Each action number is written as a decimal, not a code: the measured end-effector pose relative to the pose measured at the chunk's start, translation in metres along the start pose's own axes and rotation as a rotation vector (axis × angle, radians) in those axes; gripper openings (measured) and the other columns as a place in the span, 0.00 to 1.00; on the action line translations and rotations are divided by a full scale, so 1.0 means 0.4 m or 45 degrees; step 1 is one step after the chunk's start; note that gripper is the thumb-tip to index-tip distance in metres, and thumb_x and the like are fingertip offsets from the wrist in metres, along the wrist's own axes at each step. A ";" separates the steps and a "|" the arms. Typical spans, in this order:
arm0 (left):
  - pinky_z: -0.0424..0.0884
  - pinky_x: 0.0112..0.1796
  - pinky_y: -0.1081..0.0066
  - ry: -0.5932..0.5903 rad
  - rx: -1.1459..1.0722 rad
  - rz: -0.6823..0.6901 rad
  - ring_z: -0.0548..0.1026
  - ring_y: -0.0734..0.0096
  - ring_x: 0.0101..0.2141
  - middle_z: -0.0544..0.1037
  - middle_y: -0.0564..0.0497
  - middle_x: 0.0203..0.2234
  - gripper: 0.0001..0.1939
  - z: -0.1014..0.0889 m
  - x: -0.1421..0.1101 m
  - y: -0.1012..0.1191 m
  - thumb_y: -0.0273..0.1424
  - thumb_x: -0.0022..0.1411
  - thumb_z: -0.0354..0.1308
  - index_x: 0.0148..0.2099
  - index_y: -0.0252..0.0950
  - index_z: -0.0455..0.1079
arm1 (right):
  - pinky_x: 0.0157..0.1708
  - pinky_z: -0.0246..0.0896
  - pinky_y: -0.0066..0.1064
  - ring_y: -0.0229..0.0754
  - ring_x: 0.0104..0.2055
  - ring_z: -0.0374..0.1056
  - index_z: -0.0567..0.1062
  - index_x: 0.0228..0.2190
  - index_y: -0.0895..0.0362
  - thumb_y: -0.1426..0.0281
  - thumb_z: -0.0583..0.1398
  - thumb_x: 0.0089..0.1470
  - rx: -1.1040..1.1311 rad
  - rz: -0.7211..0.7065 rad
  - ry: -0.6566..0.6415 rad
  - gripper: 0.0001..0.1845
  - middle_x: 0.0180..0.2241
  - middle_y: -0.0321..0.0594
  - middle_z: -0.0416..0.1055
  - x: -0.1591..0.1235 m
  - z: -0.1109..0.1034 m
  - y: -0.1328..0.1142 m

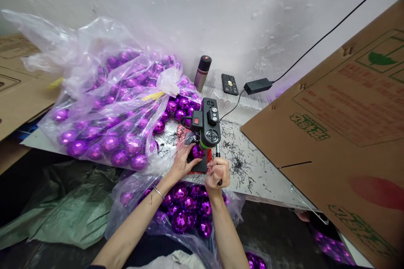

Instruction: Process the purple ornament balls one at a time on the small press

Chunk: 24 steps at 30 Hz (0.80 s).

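A small black bench drill press [211, 122] with a red switch stands on a red mat [182, 133] on the white table. My left hand [183, 160] pinches a shiny purple faceted ball [198, 151] between thumb and fingers, under the head of the press and over its black base. My right hand [217, 172] is wrapped round the lever [217, 152] at the right side of the press. Where the tool meets the ball is hidden by the head of the press.
A big clear bag [104, 105] of purple balls fills the table's left. An opened bag of balls [181, 210] lies below my hands. Behind stand a bottle [202, 73], a phone [229, 84] and a power adapter [259, 86]. Black scraps [238, 164] litter the right, near a cardboard box [334, 134].
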<state>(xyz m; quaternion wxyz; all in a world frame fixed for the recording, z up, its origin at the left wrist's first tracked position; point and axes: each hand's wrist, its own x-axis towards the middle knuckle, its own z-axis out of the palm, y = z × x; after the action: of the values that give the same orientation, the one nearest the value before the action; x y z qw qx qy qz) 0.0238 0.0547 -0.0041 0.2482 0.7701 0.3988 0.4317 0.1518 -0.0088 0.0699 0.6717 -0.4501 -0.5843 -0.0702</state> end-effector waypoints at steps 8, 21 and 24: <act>0.73 0.57 0.46 0.003 -0.024 -0.025 0.78 0.48 0.56 0.79 0.38 0.55 0.29 0.005 0.004 0.001 0.42 0.67 0.65 0.65 0.38 0.66 | 0.31 0.66 0.34 0.37 0.27 0.66 0.63 0.25 0.53 0.66 0.46 0.71 0.001 0.021 0.013 0.21 0.26 0.34 0.65 -0.016 0.003 0.014; 0.75 0.55 0.47 0.010 -0.049 -0.045 0.79 0.49 0.53 0.80 0.38 0.53 0.28 0.007 0.014 0.005 0.43 0.66 0.65 0.63 0.38 0.67 | 0.27 0.60 0.30 0.36 0.27 0.65 0.64 0.23 0.54 0.72 0.49 0.70 -0.001 0.068 0.017 0.21 0.24 0.34 0.65 0.082 -0.006 -0.052; 0.74 0.56 0.46 0.010 -0.063 -0.044 0.78 0.48 0.55 0.79 0.38 0.53 0.28 -0.004 -0.017 0.023 0.41 0.66 0.66 0.63 0.37 0.66 | 0.29 0.60 0.32 0.37 0.27 0.65 0.63 0.21 0.53 0.69 0.51 0.70 0.011 0.298 0.014 0.23 0.21 0.32 0.61 0.145 -0.011 -0.099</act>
<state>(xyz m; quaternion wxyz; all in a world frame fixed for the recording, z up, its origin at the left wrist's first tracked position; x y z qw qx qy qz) 0.0241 0.0439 0.0001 0.2727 0.7550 0.4022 0.4402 0.1483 -0.0100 0.1401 0.6803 -0.5119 -0.5244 0.0088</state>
